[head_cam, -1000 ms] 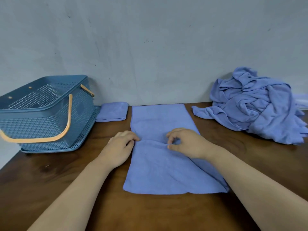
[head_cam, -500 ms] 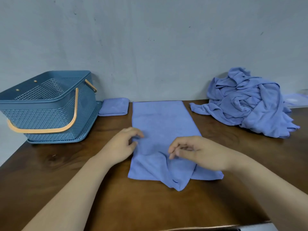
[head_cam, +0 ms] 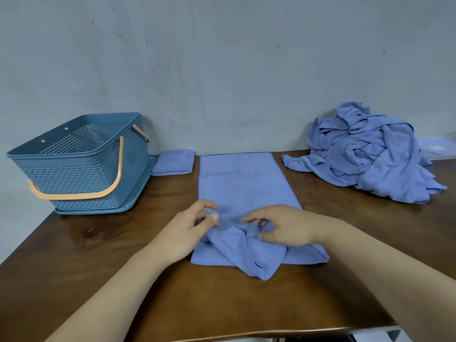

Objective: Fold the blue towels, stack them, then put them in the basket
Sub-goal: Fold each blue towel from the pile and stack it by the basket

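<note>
A long blue towel [head_cam: 243,183] lies lengthwise on the middle of the wooden table [head_cam: 98,262], and its near end is bunched into a loose fold. My left hand [head_cam: 187,230] rests at the towel's left edge with thumb and forefinger apart. Loosely curled over the bunched part, my right hand [head_cam: 286,225] has its thumb on the cloth. Neither hand plainly pinches the towel. One small folded blue towel [head_cam: 172,162] lies by the wall, next to the blue basket [head_cam: 74,154] with orange handles at the far left. A heap of unfolded blue towels [head_cam: 370,156] sits at the far right.
A grey wall runs close behind the table. The table's front edge crosses the bottom of the view, and its left edge lies just beyond the basket. A pale object [head_cam: 438,146] shows partly behind the heap at the right edge.
Both hands drew the towel's middle toward me, bunching its near end into a fold. Their pinching fingers have since spread and loosened.
</note>
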